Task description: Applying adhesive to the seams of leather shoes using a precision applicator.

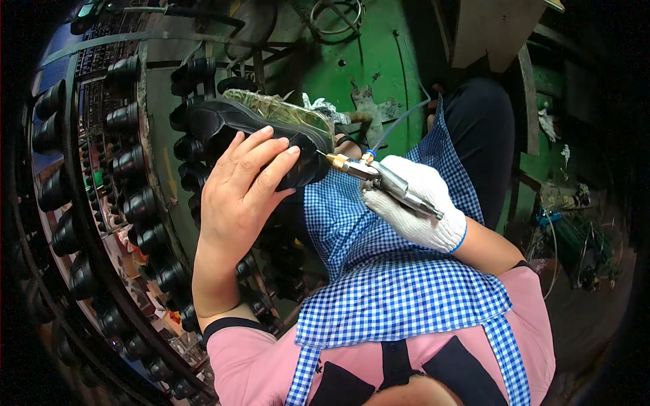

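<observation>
A black shoe lies on its side at chest height, with my bare left hand closed over it, fingers spread along its black surface. My right hand, in a white knitted glove with a blue cuff edge, is wrapped round a small silver spray gun. The gun's brass nozzle points left, its thin tip at the shoe's near end; whether it touches cannot be made out. From the gun a thin blue-grey hose runs up and away. Behind the shoe is a support wrapped in wrinkled clear film.
To the left, metal racks carry many black shoes. A blue checked apron covers my lap. The floor is green, with a coiled wire ring ahead. A grey board stands at upper right; a green machine is at far right.
</observation>
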Demonstrator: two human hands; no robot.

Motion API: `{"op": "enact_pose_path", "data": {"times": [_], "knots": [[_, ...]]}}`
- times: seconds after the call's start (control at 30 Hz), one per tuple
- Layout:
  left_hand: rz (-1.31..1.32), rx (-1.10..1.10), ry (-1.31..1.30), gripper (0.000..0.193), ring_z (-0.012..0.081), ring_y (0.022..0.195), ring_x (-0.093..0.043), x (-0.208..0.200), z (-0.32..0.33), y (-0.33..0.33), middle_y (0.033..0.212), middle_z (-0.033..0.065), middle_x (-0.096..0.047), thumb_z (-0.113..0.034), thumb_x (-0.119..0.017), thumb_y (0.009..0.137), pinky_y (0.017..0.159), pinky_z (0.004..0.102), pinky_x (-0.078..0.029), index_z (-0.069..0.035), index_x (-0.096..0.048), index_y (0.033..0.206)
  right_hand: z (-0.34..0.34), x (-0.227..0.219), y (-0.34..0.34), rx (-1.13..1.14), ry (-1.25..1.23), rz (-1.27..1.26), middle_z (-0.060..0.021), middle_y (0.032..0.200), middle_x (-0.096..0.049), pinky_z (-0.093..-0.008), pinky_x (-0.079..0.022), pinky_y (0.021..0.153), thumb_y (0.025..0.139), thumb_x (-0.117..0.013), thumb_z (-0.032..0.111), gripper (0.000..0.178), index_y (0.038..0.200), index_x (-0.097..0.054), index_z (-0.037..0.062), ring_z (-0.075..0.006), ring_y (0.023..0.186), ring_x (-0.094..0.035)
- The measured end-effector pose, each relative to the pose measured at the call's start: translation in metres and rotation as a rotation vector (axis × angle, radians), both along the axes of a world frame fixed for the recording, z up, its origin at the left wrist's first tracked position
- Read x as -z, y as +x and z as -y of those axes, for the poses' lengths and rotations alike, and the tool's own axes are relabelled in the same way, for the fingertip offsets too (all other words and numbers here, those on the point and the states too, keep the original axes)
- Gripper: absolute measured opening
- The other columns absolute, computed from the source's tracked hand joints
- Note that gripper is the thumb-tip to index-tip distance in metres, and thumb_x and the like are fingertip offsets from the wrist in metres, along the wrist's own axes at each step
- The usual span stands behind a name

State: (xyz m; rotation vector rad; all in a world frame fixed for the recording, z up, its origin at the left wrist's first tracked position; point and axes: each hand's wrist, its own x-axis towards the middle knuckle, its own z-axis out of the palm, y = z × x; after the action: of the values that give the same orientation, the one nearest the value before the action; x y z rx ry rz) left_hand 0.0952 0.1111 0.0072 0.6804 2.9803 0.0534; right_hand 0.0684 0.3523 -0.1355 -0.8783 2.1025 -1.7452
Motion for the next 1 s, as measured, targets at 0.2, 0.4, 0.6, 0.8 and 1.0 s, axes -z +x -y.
{"op": "enact_pose_path", "data": {"times": [0.2,0.4,0.6,0.8,1.0], "knots": [[-0.017,-0.051,0.016,0.064,0.0345,0.115,-0.063,0.002,-0.005,-0.02,0.126,0.0108,-0.062,-0.012,-0.084,0.071,0.102,0.0487,-0.051,-0.009,-0.061,0.131,0.002,-0.005,-0.009,0.071,-0.082,0.063,-0.0098,0.078,-0.061,-0.034,-0.05,0.06,0.09,-0.075,0.022,0.019,0.095,-0.066,0.0054,-0.0258,0.066,-0.064],[-0.108,-0.151,0.023,0.067,0.0313,0.103,-0.062,0.01,-0.012,-0.039,0.119,0.0086,-0.06,-0.017,-0.084,0.072,0.083,0.0415,-0.055,-0.012,-0.058,0.134,0.011,0.0,-0.021,0.174,-0.174,0.144,-0.0112,0.076,-0.06,-0.0349,-0.05,0.058,0.088,-0.077,0.019,0.017,0.095,-0.069,0.0052,-0.0282,0.064,-0.063],[-0.214,-0.26,-0.113,0.055,0.0328,0.1,-0.065,0.014,-0.014,-0.064,0.116,0.0126,-0.06,-0.034,-0.078,0.084,0.079,0.0406,-0.055,-0.004,-0.058,0.126,0.032,0.002,-0.044,0.255,-0.232,0.095,-0.0109,0.074,-0.061,-0.0338,-0.05,0.058,0.091,-0.075,0.019,0.015,0.098,-0.071,0.0065,-0.0258,0.063,-0.063],[-0.304,-0.316,-0.275,0.052,0.0327,0.092,-0.067,0.017,-0.003,-0.086,0.106,0.0136,-0.061,-0.042,-0.074,0.088,0.074,0.0398,-0.057,-0.001,-0.06,0.117,0.059,0.006,-0.059,0.221,-0.343,0.327,-0.0118,0.075,-0.061,-0.0337,-0.05,0.059,0.093,-0.073,0.024,0.019,0.095,-0.069,0.0049,-0.0255,0.063,-0.062],[-0.287,-0.436,-0.357,0.059,0.0365,0.091,-0.068,0.02,0.021,-0.103,0.104,0.017,-0.063,-0.053,-0.068,0.09,0.073,0.0448,-0.057,0.003,-0.061,0.108,0.08,0.009,-0.064,0.209,-0.351,0.305,-0.0127,0.075,-0.061,-0.0376,-0.051,0.061,0.095,-0.071,0.027,0.022,0.093,-0.067,0.0048,-0.0293,0.066,-0.063]]}}
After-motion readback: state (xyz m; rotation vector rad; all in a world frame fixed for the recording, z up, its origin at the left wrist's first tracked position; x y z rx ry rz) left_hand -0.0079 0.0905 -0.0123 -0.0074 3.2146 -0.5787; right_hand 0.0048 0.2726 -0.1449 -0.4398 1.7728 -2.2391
